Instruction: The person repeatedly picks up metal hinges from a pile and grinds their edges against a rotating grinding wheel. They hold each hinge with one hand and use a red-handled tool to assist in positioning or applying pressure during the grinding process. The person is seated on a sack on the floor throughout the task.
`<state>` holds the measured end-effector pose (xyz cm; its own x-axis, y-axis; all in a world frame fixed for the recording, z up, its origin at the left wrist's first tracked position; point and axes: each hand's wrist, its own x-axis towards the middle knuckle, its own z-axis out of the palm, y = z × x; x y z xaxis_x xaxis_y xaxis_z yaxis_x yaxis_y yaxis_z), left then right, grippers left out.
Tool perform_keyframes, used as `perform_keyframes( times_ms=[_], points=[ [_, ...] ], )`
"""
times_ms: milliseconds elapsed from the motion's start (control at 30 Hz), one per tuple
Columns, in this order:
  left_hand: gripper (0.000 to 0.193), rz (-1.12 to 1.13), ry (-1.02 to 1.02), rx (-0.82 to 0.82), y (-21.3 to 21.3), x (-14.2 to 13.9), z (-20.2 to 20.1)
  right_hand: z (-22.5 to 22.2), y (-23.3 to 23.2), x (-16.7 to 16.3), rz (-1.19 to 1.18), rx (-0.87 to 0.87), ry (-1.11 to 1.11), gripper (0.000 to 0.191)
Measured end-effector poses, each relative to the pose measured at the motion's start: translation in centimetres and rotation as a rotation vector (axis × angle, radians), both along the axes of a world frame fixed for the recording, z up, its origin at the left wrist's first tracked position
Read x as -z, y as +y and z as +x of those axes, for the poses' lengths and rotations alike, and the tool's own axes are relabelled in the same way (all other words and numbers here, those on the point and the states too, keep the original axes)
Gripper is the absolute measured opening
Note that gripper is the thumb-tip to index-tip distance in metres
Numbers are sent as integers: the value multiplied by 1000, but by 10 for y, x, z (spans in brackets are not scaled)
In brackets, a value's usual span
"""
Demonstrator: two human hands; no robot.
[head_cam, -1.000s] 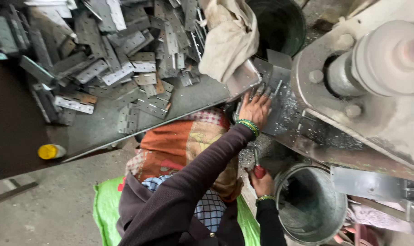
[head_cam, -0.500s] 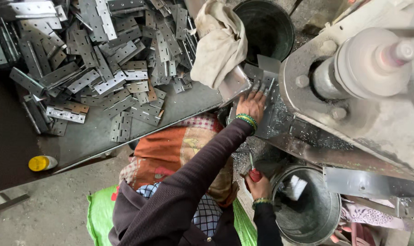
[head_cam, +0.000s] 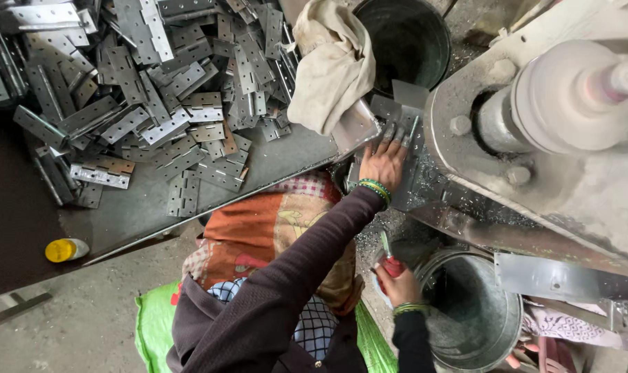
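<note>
Left hand [head_cam: 383,162]: fingers spread flat, palm down, pressing on a grey metal plate [head_cam: 405,114] that lies on the machine bed [head_cam: 459,207], just beside the big machine housing [head_cam: 535,131]. Green bangles at the wrist. Nothing gripped; hand rests on the plate only.

Right hand [head_cam: 397,280]: closed around a small red-handled tool [head_cam: 390,259], its thin tip pointing up. Hand sits low, at the rim of a metal bucket [head_cam: 480,311].

Metal shavings scattered over the bed between the two hands.

Left of the left hand: beige cloth [head_cam: 331,65] draped over the edge of a dark tray [head_cam: 286,159]. Tray carries a large loose pile of hinges [head_cam: 155,103], flat perforated steel pieces, many overlapping. A dark bucket [head_cam: 404,41] stands behind the cloth.

Further out: yellow cap [head_cam: 63,250] on the dark surface at lower left; green sack [head_cam: 151,331] under the person, on the concrete floor.
</note>
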<state>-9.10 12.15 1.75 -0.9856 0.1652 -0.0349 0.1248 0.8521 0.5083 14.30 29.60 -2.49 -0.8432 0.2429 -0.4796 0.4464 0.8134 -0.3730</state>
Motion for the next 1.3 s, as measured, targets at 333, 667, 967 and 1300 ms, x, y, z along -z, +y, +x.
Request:
perform_keyframes(
  times_ms=[333,667,967,1300],
  points=[
    [55,84,-103,119,-23,-4,-25,7,1,17,-17,64,1,62],
    [78,-137,20,232,-49,-54,77,-26,-13,-65,-18,-27,-215,54],
    [95,-371,278,283,-39,-25,46,-40,-11,-82,-1,-30,-307,53],
    [118,-111,-69,317,-38,-33,-14,-36,-14,-99,-230,18,-257,58]
  ],
)
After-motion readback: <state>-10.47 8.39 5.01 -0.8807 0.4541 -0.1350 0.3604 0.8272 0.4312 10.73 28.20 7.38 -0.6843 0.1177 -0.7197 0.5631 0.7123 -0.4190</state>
